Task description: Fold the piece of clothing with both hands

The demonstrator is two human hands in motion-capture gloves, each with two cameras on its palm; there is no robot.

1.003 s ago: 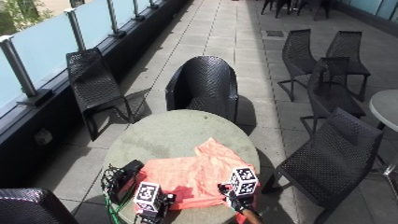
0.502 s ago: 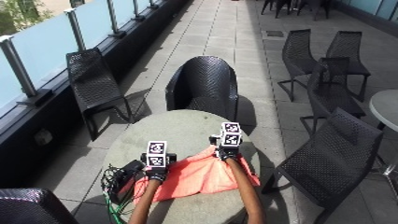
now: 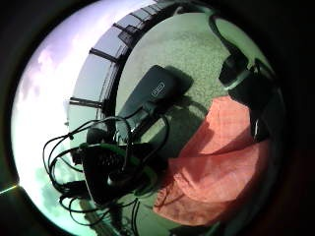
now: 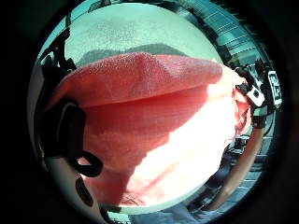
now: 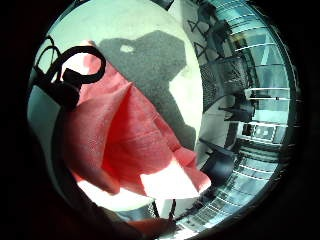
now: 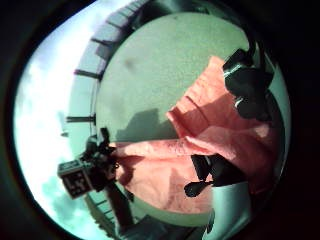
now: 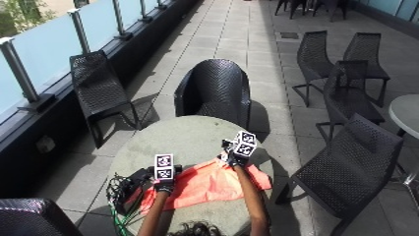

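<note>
Progress: early fold, by my reading. One edge of the orange garment is raised off the round table and a crease has formed under it, seen from the left thumb side palm view; flap not yet laid down, nothing squared or stacked. Later folds all remain.
Left hand: at the garment's edge on the person's left, cloth running from it toward the other hand. The thumb side palm view shows cloth bunched close against the palm with fingers curled at its edge; I judge it pinching the fabric.
Right hand: at the far corner, carried higher than the left. Fingers sit dark on the cloth in its thumb side view, apparently gripping the edge.
Garment vs grip: stretched between the two hands, its bulk drooping below them onto the near half of the table.
Clutter: black case and tangled cables lie just outside the left hand, touching or nearly touching the cloth edge.
</note>
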